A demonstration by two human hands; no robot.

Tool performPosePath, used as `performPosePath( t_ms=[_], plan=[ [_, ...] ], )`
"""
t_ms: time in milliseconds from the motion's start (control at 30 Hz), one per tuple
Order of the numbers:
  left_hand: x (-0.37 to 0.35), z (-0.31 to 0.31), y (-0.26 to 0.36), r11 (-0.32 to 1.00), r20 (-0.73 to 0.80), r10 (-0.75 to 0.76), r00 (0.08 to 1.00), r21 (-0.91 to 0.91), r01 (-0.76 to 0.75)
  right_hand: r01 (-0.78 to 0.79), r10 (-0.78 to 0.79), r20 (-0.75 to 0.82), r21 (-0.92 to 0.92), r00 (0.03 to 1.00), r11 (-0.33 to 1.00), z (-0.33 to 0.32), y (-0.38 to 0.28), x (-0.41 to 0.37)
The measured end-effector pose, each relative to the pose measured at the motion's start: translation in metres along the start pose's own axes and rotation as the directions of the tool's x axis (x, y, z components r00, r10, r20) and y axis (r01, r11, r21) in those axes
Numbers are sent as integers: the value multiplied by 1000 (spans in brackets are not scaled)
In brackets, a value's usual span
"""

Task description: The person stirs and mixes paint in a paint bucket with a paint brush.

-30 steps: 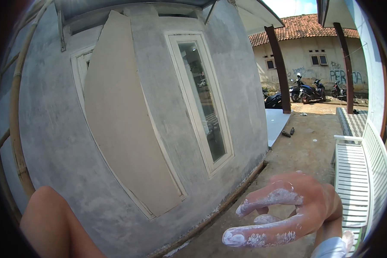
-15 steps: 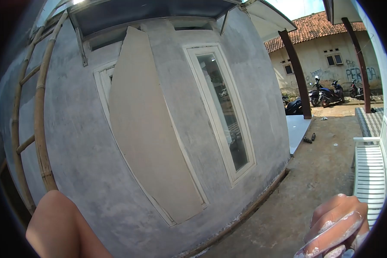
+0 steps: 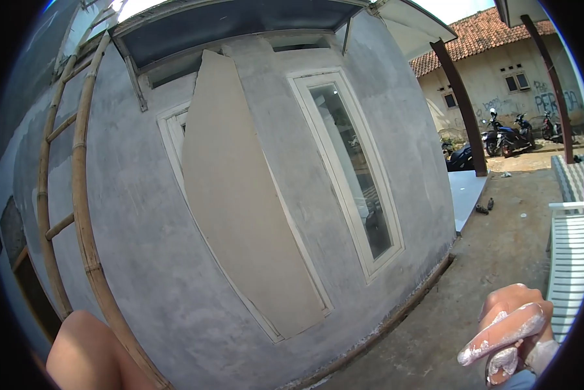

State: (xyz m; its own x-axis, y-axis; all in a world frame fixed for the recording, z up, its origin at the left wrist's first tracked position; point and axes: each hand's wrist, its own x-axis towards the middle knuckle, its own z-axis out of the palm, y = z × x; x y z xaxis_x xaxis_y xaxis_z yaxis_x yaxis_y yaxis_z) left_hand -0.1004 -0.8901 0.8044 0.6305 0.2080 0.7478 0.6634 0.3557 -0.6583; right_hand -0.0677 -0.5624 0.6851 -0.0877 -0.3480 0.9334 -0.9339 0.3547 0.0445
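Observation:
At the bottom right, my right hand [image 3: 509,328] is closed, its fingers curled in and smeared with white, paste-like residue. A pale grey-white patch shows beside the fingers, and I cannot make out whether the hand grips anything. The hand hovers over the concrete path, left of a white slatted bench [image 3: 570,270]. My left hand is out of the picture. A bent bare limb [image 3: 87,351], knee or elbow, rises at the lower left before a bamboo ladder [image 3: 81,188].
A grey plastered wall [image 3: 136,214] fills the middle. A beige board [image 3: 240,195] covers most of one window; a white-framed window [image 3: 350,169] is beside it. Dark posts [image 3: 459,107], shoes [image 3: 485,206] and parked motorbikes [image 3: 513,138] appear on the right.
The view has shifted, so the wall, ladder and bench appear farther right. My right hand has turned slightly, showing more of its whitened fingertips, and remains closed.

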Motion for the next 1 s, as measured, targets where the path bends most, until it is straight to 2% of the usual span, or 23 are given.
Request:
performPosePath(
  t_ms=[67, 133, 167, 200, 267, 333, 367, 433, 500, 567, 667, 700, 767, 800, 900, 1000],
  plan=[
    [0, -11, 4, 999, -5, 14, 1000, 32, -14, -27, 28, -63, 13, 998, 1000, -8, 6, -35],
    [0, -18, 6, 998, 0, 11, 1000, 59, -11, -181, 177, -138, -17, 975, 983, -9, 26, -87],
    [0, -20, 7, 998, 2, 8, 1000, 69, -8, -357, 321, -170, -271, 932, 894, -12, 34, -119],
    [-2, -22, 9, 997, 10, -2, 1000, 78, 1, -491, 458, -198, -502, 867, 712, -15, 42, -153],
    [-7, -23, 13, 996, 21, -31, 999, 82, 29, -769, 727, -380, -557, 571, 313, -30, 62, -238],
    [-16, -23, 17, 997, 16, -54, 998, 64, 53, -777, 796, -487, -629, 358, -36, -62, 59, -364],
    [-21, -21, 21, 997, 10, -64, 998, 54, 63, -657, 618, -596, -736, 513, -164, -67, 53, -441],
    [-37, -20, 34, 994, 5, -104, 995, 15, 104, -687, 620, -765, -546, 174, -480, -103, -15, -509],
    [-59, -14, 51, 987, 14, -158, 987, -37, 159, -645, 512, -858, -365, -47, -671, -128, -72, -545],
    [-91, -9, 72, 964, 52, -236, 970, -112, 241, -597, 418, -893, -246, -167, -764, -142, -113, -569],
    [-139, 9, 97, 892, 164, -360, 918, -228, 391, -558, 332, -907, -140, -259, -818, -156, -153, -595],
    [-158, 16, 103, 843, 236, -421, 876, -255, 474, -549, 310, -909, -114, -279, -828, -157, -161, -602],
    [-186, 31, 116, 709, 422, -534, 733, -249, 660, -544, 276, -911, -71, -307, -836, -161, -171, -611],
    [-199, 38, 120, 614, 542, -585, 603, -190, 766, -542, 267, -910, -57, -317, -838, -162, -175, -615],
    [-220, 59, 134, 346, 810, -578, 97, 135, 928, -535, 242, -909, -25, -340, -845, -162, -187, -628],
    [-243, 67, 151, 222, 848, -392, -357, 464, 857, -529, 223, -906, 1, -360, -849, -161, -194, -638]
  ],
)
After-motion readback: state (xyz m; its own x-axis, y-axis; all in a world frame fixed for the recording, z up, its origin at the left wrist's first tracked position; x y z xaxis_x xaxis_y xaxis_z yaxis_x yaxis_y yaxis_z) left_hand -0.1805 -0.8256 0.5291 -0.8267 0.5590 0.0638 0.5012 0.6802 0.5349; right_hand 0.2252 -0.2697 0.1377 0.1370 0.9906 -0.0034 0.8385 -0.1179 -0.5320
